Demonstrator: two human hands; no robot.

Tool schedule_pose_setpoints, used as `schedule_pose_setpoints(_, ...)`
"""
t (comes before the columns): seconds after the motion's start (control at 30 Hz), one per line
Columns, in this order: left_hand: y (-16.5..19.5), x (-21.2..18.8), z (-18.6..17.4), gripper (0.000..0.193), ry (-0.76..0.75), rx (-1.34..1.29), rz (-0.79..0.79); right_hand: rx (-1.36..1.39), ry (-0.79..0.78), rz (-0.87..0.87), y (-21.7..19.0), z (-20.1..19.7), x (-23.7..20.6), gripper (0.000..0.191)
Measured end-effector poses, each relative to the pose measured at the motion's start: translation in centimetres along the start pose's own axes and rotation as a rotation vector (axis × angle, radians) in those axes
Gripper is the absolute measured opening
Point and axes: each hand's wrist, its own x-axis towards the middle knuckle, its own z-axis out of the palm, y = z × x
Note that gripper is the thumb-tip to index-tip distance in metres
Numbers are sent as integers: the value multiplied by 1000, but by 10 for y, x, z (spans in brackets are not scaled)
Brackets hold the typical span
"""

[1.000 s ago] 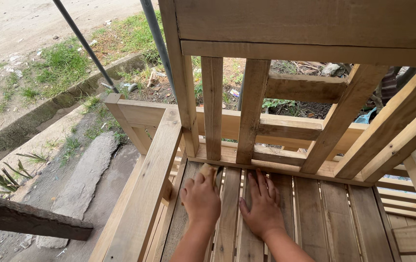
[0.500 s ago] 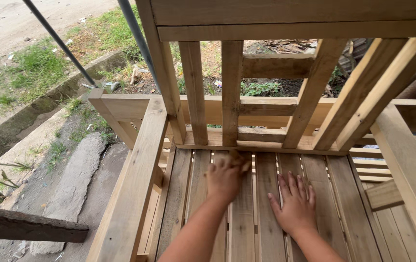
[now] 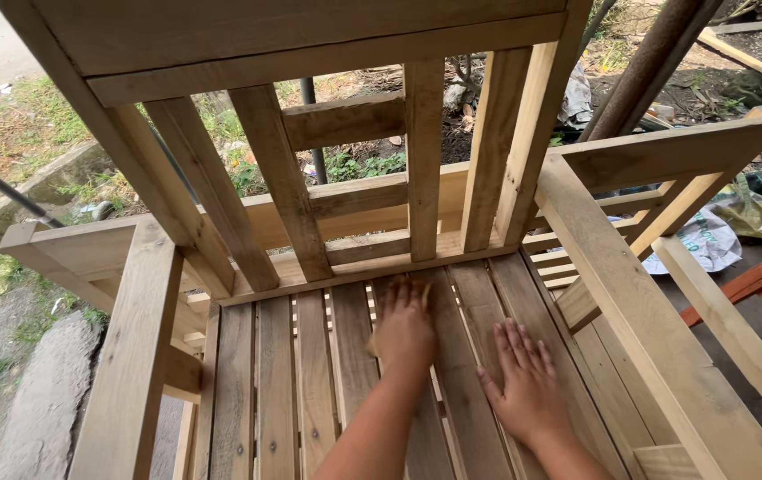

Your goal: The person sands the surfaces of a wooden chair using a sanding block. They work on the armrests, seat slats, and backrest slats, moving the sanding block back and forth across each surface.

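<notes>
Two bare hands seen pressed on slatted seat [image 3: 310,373] of unfinished wooden chair. Right hand [image 3: 527,391] laid flat, fingers spread wide, nothing held. Left hand [image 3: 405,331] cupped over small tan object [image 3: 422,293], mostly hidden, kind not discernible, near seat's rear edge. Slatted backrest [image 3: 425,151] seen beyond; armrests [image 3: 132,356] at both sides.

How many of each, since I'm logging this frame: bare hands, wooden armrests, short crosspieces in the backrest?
Bare hands: 2, left hand and right hand
Pale wooden plank armrests: 2, left armrest and right armrest
Short wooden crosspiece: 1
Total: 5
</notes>
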Motion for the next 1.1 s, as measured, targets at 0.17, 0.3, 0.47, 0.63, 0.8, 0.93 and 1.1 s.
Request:
schedule_pose_setpoints(0.17, 87, 20, 16, 57, -16, -93, 350, 8, -71, 59, 2, -2, -2, 78)
schedule_pose_setpoints(0.3, 53, 24, 10, 53, 31, -106, 522, 34, -119, 62, 0, 0, 0, 82)
schedule_pose_setpoints(0.47, -68, -6, -35, 49, 217, -15, 292, 11, -84, 78, -1, 7, 9, 82)
schedule_pose_setpoints(0.63, -119, -43, -100, 42, 221, -117, -274, 120, 50, 83, -23, 3, 47, 80)
schedule_pose_setpoints(0.8, -96, -12, -170, 40, 858, -587, -82, 328, 267, -317, -79, -43, 113, 84)
schedule_pose_setpoints(0.93, -63, 77, -219, 38, 954, -858, -54, 300, 273, -521, -130, -97, 176, 85)
schedule_pose_setpoints(1.1, -55, 100, -186, 40, 955, -1313, 16, 241, 149, -453, -168, -133, 219, 89)
